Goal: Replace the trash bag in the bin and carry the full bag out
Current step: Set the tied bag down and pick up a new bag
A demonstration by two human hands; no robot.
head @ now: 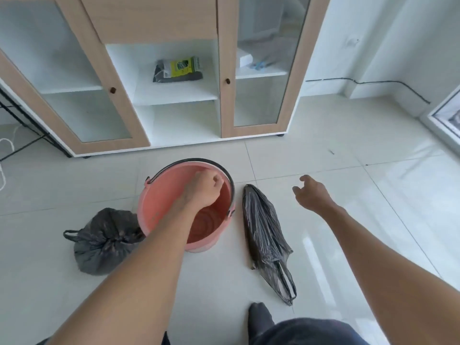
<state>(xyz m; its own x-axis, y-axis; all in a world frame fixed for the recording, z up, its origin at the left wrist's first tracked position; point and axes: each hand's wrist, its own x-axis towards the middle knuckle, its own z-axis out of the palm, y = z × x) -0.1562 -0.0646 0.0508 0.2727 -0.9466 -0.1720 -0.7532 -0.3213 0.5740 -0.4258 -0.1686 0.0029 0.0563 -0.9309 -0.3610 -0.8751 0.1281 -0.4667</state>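
Observation:
A pink bin (pixel 159 195) with a black handle stands on the floor, with no bag in it. My left hand (pixel 206 186) reaches over its mouth, and its curled fingers grip the far rim. A full, tied black trash bag (pixel 104 241) sits on the floor against the bin's left side. An empty black trash bag (pixel 263 232) lies flat to the right of the bin. My right hand (pixel 311 194) hovers to the right of that bag, fingers loosely curled and holding nothing.
A wooden cabinet (pixel 154 18) with glass doors stands just behind the bin; a yellow-and-black packet (pixel 178 69) lies on its open middle shelf. My dark-socked foot (pixel 260 318) is near the empty bag's handles. A black cable (pixel 388 82) runs along the right wall.

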